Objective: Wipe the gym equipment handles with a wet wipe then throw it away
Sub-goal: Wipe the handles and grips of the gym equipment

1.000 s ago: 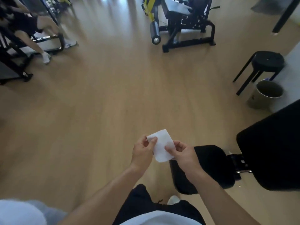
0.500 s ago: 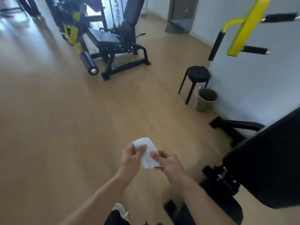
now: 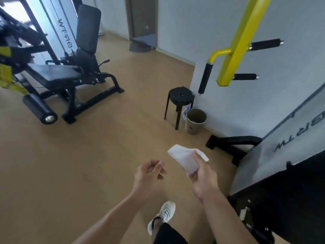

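Item one: my right hand (image 3: pixel 204 175), grip closed on a white wet wipe (image 3: pixel 184 158), thumb pressed across it; the wipe fans out up and to the left of my fingers, held in the air over the wooden floor (image 3: pixel 88 164).

Item two: my left hand (image 3: pixel 149 175), just left of the right, fingers loosely curled, holding nothing, not touching the wipe.

Item three: yellow machine arm (image 3: pixel 241 41), far right, carrying three black foam handles: one hanging vertical handle (image 3: pixel 204 78), one upper horizontal handle (image 3: pixel 263 45), one lower horizontal handle (image 3: pixel 245 76).

Item four: metal waste bin (image 3: pixel 194 123), open top, standing on the floor against the pale wall, touching or just beside a black round stool (image 3: pixel 180 98). A water bottle (image 3: pixel 185 111) stands between them, partly hidden.

Item five: black padded seat machine (image 3: pixel 70 71), far left, with a roller pad (image 3: pixel 39 109) at its near end.

Item six: dark machine panel (image 3: pixel 281 164), near right.

Item seven: my pale sneaker (image 3: pixel 163 215), near, on the floor.
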{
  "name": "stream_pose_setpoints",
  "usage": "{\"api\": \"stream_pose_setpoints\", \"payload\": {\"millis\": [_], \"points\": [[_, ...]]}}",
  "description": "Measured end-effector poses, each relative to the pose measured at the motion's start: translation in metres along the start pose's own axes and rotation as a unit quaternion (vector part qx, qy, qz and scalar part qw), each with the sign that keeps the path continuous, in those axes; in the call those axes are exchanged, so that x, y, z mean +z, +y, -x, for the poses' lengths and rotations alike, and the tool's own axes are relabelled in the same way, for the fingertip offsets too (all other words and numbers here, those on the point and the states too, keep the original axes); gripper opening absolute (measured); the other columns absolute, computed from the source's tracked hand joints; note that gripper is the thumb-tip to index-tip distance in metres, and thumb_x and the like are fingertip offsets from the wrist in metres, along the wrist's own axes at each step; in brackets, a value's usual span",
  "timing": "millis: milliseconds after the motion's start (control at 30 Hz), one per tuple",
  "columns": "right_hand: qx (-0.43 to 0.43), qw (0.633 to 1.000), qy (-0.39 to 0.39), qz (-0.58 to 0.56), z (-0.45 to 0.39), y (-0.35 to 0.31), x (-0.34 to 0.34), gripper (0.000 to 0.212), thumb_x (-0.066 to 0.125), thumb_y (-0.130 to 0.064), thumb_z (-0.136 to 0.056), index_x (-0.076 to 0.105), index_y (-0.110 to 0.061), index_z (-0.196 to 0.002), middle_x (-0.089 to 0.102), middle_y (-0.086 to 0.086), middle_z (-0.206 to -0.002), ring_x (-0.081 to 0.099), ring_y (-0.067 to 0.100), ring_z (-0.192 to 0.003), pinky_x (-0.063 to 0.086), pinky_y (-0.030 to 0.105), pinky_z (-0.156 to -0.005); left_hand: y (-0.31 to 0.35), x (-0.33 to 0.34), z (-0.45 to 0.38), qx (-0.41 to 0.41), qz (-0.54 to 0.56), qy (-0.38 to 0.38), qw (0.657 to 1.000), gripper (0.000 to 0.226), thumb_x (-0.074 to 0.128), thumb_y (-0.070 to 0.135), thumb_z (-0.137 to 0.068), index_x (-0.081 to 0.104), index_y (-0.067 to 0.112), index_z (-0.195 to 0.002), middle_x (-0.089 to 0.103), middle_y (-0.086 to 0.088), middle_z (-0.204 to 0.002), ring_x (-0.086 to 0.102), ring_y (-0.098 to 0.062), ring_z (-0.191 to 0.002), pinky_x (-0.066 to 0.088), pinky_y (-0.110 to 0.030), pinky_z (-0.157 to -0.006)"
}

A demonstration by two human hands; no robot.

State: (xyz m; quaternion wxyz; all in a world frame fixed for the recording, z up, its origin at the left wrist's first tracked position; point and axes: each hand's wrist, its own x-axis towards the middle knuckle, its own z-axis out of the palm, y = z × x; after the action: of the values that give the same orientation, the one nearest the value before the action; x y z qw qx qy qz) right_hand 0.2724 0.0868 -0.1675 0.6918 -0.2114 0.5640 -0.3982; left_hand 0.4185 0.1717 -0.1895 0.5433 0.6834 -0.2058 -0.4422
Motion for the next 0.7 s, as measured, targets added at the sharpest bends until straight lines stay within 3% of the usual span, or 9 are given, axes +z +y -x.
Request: {"api": "stream_pose_setpoints", "payload": {"millis": [100, 200, 300, 400, 467, 533, 633, 700], "points": [[-0.021, 0.996, 0.076, -0.032, -0.065, -0.042, 0.04, 0.018, 0.078, -0.026, -0.088, 0.066, -0.021, -0.1, 0.069, 0.009, -0.111, 0.067, 0.029, -0.105, 0.059, 0.048, -0.09, 0.031, 0.002, -0.072, 0.015, -0.025, 0.003, 1.0, 0.01, 0.066, 0.013, -0.097, 0.071, 0.007, -0.089, 0.072, -0.003, -0.068, 0.061, -0.01, -0.056, 0.05, -0.015, -0.057], [-0.074, 0.986, 0.141, -0.058, -0.127, -0.109, 0.076, 0.029, 0.075, -0.034, -0.089, 0.062, -0.02, -0.111, 0.068, 0.008, -0.117, 0.066, 0.023, -0.101, 0.057, 0.037, -0.086, 0.064, 0.009, -0.137, 0.015, -0.048, -0.009, 0.999, 0.009, 0.067, 0.012, -0.096, 0.072, 0.013, -0.088, 0.074, 0.001, -0.07, 0.066, -0.012, -0.066, 0.057, -0.023, -0.071], [-0.161, 0.974, 0.157, -0.032, -0.173, -0.177, 0.108, 0.032, 0.064, -0.038, -0.096, 0.062, -0.018, -0.122, 0.064, 0.0, -0.109, 0.061, 0.017, -0.095, 0.049, 0.031, -0.084, 0.102, 0.022, -0.193, 0.034, -0.093, -0.044, 0.994, 0.006, 0.076, 0.031, -0.085, 0.076, 0.026, -0.088, 0.077, 0.004, -0.078, 0.072, -0.016, -0.079, 0.058, -0.041, -0.092], [-0.254, 0.946, 0.202, -0.016, -0.204, -0.213, 0.139, 0.027, 0.062, -0.032, -0.099, 0.07, -0.012, -0.115, 0.067, -0.001, -0.096, 0.063, 0.013, -0.088, 0.046, 0.03, -0.082, 0.143, 0.047, -0.238, 0.067, -0.136, -0.109, 0.982, 0.008, 0.075, 0.039, -0.081, 0.075, 0.043, -0.088, 0.076, 0.014, -0.085, 0.071, -0.012, -0.089, 0.054, -0.029, -0.085], [-0.271, 0.938, 0.216, -0.009, -0.225, -0.22, 0.158, 0.026, 0.059, -0.03, -0.101, 0.07, -0.009, -0.112, 0.066, 0.0, -0.092, 0.059, 0.011, -0.082, 0.045, 0.029, -0.081, 0.171, 0.067, -0.264, 0.111, -0.159, -0.158, 0.968, 0.012, 0.072, 0.028, -0.092, 0.074, 0.039, -0.097, 0.075, 0.019, -0.093, 0.069, 0.0, -0.09, 0.05, -0.01, -0.077], [-0.282, 0.933, 0.222, 0.016, -0.235, -0.221, 0.174, 0.026, 0.057, -0.032, -0.102, 0.07, -0.009, -0.1, 0.061, -0.002, -0.08, 0.055, 0.011, -0.076, 0.045, 0.027, -0.075, 0.196, 0.087, -0.29, 0.168, -0.174, -0.2, 0.949, 0.017, 0.068, 0.026, -0.096, 0.071, 0.032, -0.111, 0.074, 0.02, -0.103, 0.067, 0.008, -0.094, 0.046, -0.002, -0.076], [-0.275, 0.939, 0.205, 0.001, -0.237, -0.211, 0.189, 0.039, 0.047, -0.046, -0.104, 0.068, -0.014, -0.099, 0.063, -0.006, -0.086, 0.058, 0.005, -0.081, 0.043, 0.014, -0.07, 0.229, 0.113, -0.331, 0.22, -0.178, -0.264, 0.922, 0.027, 0.067, 0.029, -0.096, 0.067, 0.03, -0.123, 0.071, 0.021, -0.114, 0.066, 0.007, -0.101, 0.05, -0.011, -0.085], [-0.274, 0.934, 0.228, 0.007, -0.236, -0.203, 0.192, 0.044, 0.038, -0.04, -0.108, 0.064, -0.009, -0.091, 0.059, -0.001, -0.081, 0.053, 0.004, -0.076, 0.038, 0.008, -0.066, 0.246, 0.128, -0.357, 0.247, -0.182, -0.293, 0.906, 0.031, 0.067, 0.031, -0.096, 0.065, 0.029, -0.127, 0.069, 0.02, -0.118, 0.065, 0.005, -0.105, 0.051, -0.018, -0.091]]}}
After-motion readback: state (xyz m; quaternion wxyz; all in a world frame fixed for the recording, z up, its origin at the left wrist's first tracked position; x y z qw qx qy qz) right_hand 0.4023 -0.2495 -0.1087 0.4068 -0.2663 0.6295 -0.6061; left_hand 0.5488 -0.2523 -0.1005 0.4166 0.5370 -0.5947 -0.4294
